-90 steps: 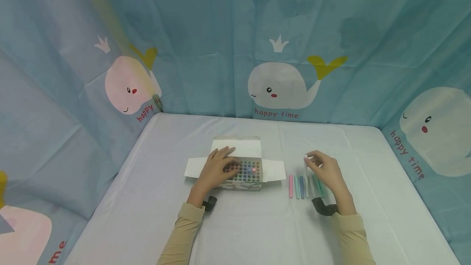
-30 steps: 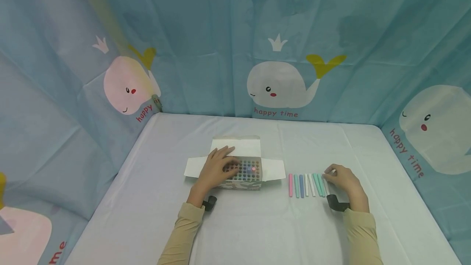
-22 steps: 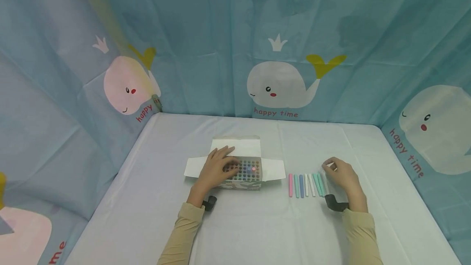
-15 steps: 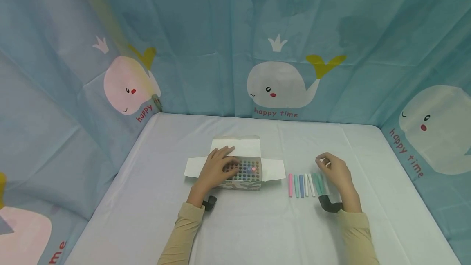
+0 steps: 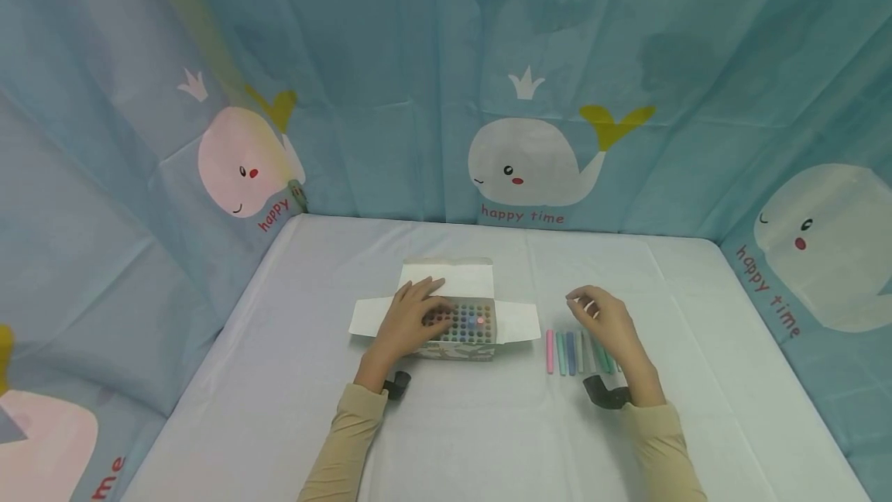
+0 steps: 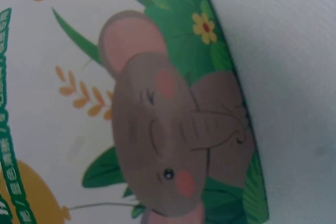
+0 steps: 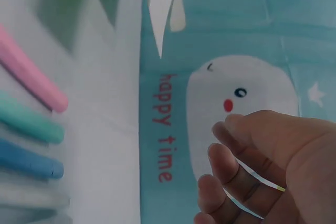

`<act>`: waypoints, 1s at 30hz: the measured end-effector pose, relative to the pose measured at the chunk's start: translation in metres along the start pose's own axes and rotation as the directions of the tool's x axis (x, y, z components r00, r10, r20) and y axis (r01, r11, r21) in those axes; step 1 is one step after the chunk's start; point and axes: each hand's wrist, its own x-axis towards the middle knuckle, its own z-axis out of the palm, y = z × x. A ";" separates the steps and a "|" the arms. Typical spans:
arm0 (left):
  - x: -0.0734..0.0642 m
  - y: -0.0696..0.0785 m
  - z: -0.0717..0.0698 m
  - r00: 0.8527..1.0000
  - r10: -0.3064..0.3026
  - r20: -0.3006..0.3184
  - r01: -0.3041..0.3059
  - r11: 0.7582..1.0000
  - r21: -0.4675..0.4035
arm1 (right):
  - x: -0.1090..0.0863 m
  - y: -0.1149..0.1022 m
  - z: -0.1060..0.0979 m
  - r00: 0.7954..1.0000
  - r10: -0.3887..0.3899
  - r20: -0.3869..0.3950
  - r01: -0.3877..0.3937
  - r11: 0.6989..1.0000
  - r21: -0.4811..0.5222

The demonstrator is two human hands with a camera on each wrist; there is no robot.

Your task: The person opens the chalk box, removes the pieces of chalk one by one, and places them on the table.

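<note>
An open cardboard box (image 5: 460, 351) of coloured chalk stands mid-table, flaps spread out. My left hand (image 5: 406, 324) rests over its left part, fingers spread and relaxed, covering some of the chalk sticks (image 5: 474, 322). The left wrist view shows only the box's printed side (image 6: 157, 129) with an elephant. My right hand (image 5: 608, 325) hovers above a row of loose chalk, fingers loosely bent, nothing between thumb and fingertips. That row has a pink chalk (image 7: 34, 74), a green chalk (image 7: 31, 121), a blue chalk (image 7: 31, 160) and several white and green ones, partly hidden below the hand.
The box's right flap (image 5: 518, 321) reaches out towards the chalk row. A white cloth covers the table (image 5: 488, 432). Behind it hangs a blue curtain (image 5: 390, 153) printed with whales. A black wrist camera (image 5: 606, 393) sits under my right wrist.
My right hand held a white chalk, laid it at the right end of the row and let go. It has since risen and moved left, empty. My left hand has stayed put.
</note>
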 end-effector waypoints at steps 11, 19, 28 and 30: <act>0.000 0.000 0.000 1.000 -0.002 0.003 0.002 1.000 -0.011 | 0.004 -0.030 0.023 0.994 -0.103 0.045 0.100 0.993 0.056; -0.001 -0.001 0.003 1.000 -0.016 0.023 0.016 1.000 0.001 | 0.008 -0.057 0.041 0.975 -0.216 0.048 0.212 0.974 0.076; 0.000 -0.001 0.003 1.000 -0.010 0.013 0.010 1.000 0.022 | 0.010 -0.079 0.056 0.963 -0.252 0.095 0.239 0.963 0.126; 0.000 -0.001 0.002 1.000 -0.009 0.006 0.009 1.000 0.021 | 0.011 -0.084 0.061 0.958 -0.259 0.126 0.244 0.962 0.124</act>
